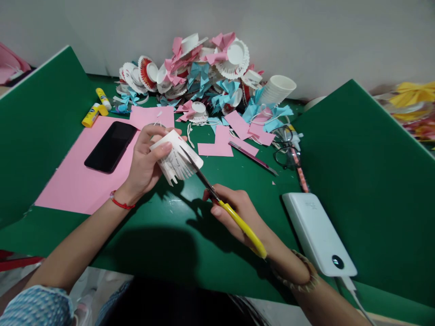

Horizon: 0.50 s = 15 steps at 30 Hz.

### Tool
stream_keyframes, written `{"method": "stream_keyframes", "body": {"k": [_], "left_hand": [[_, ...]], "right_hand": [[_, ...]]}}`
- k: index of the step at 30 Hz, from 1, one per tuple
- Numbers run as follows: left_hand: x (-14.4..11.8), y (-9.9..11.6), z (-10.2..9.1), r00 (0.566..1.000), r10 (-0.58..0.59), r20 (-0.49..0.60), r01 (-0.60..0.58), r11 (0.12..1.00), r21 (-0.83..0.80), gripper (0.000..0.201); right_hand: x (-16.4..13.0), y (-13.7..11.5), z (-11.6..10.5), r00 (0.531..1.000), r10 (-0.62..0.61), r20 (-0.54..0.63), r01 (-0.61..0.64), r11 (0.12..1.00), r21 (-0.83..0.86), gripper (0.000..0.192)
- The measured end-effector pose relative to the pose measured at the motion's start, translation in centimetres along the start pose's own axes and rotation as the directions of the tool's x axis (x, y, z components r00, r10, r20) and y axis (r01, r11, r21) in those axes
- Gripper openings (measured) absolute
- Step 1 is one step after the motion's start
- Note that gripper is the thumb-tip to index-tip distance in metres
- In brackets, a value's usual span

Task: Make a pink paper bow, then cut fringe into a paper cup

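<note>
A white paper cup (173,158), its wall cut into narrow strips along the lower side, is gripped between the thumb and fingers of my left hand (147,156). My right hand (238,213) is closed on a pair of scissors (241,222) with yellow handles. The scissor blades reach up and left, and their tips lie at the cup's wall among the slits. Part of the right fingers is hidden behind the handles. Both hands are above the green table (159,249).
Behind lies a heap of cut paper cups (234,52) with pink and blue bows. Stacked white cups (277,90), a craft knife (253,158), glasses (285,154) and a power bank (319,233) are rightward. A phone (110,147), pink paper (74,181) and glue sticks (91,115) lie left. Green panels (367,181) flank both sides.
</note>
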<state>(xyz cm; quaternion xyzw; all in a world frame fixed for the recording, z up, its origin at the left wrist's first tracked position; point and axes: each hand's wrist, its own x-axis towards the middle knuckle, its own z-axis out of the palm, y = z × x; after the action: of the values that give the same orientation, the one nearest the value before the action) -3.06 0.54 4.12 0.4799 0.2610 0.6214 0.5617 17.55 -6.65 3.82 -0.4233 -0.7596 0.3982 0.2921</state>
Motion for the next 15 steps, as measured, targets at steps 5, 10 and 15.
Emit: {"method": "stream_keyframes", "body": {"k": [5,10,15], "left_hand": [[-0.01,-0.04,-0.06,1.0,0.008,0.007,-0.009,0.999,0.033,0.031],[-0.04,0.01,-0.04,1.0,0.005,0.012,-0.005,1.0,0.019,0.03],[-0.02,0.09,0.0,1.0,0.003,0.016,-0.003,1.0,0.022,0.031]], "right_hand": [[-0.01,0.01,0.04,1.0,0.002,-0.007,-0.002,1.0,0.01,0.051],[0.08,-0.09,0.1,1.0,-0.01,-0.027,0.01,1.0,-0.009,0.051],[0.12,-0.09,0.18,0.999,-0.016,-0.049,0.015,0.999,-0.034,0.052]]}}
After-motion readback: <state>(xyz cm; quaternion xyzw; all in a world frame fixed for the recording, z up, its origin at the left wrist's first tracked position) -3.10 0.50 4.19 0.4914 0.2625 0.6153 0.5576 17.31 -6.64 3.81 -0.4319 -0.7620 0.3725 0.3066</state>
